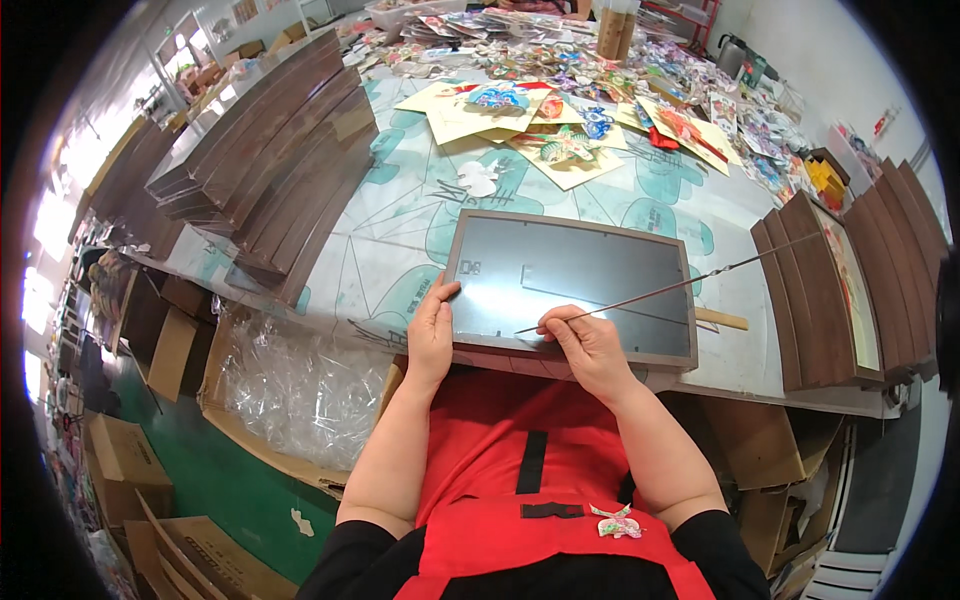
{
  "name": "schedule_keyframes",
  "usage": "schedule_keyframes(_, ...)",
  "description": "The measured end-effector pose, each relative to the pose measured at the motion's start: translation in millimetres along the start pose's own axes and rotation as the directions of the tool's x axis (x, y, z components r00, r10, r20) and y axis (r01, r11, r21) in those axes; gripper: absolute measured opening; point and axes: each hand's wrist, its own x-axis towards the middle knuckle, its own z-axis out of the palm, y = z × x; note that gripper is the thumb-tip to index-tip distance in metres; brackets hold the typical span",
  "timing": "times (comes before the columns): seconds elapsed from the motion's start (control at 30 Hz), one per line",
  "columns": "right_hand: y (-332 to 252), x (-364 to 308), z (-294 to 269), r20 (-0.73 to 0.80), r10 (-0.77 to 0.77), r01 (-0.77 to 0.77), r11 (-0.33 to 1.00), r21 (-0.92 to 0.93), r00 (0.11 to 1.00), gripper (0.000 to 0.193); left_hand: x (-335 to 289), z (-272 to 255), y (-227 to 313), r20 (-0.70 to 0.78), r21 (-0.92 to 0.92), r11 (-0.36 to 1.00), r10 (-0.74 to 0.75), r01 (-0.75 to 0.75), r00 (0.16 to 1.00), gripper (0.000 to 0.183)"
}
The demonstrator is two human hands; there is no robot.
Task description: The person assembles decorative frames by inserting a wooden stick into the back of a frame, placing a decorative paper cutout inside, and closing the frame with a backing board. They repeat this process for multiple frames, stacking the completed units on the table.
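A dark brown rectangular picture frame (478, 262) lies in front of me with its glossy grey back panel (590, 262) up. Small tabs show along the panel's edges. My left hand (432, 330) grips the frame's left side, thumb and fingers around the edge. Pinched in my right hand (588, 348) is a long thin metal rod (660, 292) with a twisted stretch in its length. Its tip touches or hovers over the panel near the near edge; I cannot tell which. A light wooden stick or handle (722, 318) pokes out past the frame's right side.
Stacks of brown frames stand at the left (270, 150) and right (800, 290) of the patterned table (390, 235). Cream cards with coloured figures (565, 150) and many paper pieces cover the far side. Below left, a carton (225, 400) holds clear plastic wrap (300, 390).
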Motion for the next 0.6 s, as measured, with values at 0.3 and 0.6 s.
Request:
schedule_keyframes(0.3,-3.6,4.9,8.8,0.022,-0.093,0.096,0.976,-0.196,0.995,0.009,0.5,0.2,-1.0,-0.001,0.01,1.0,-0.006,0.006,1.0,0.03)
schedule_keyframes(0.6,-4.7,-12.2,-25.4,-0.068,-0.025,0.006,0.962,-0.272,0.997,0.009,0.5,-0.4,2.0,0.014,0.012,1.0,-0.022,0.021,1.0,0.031)
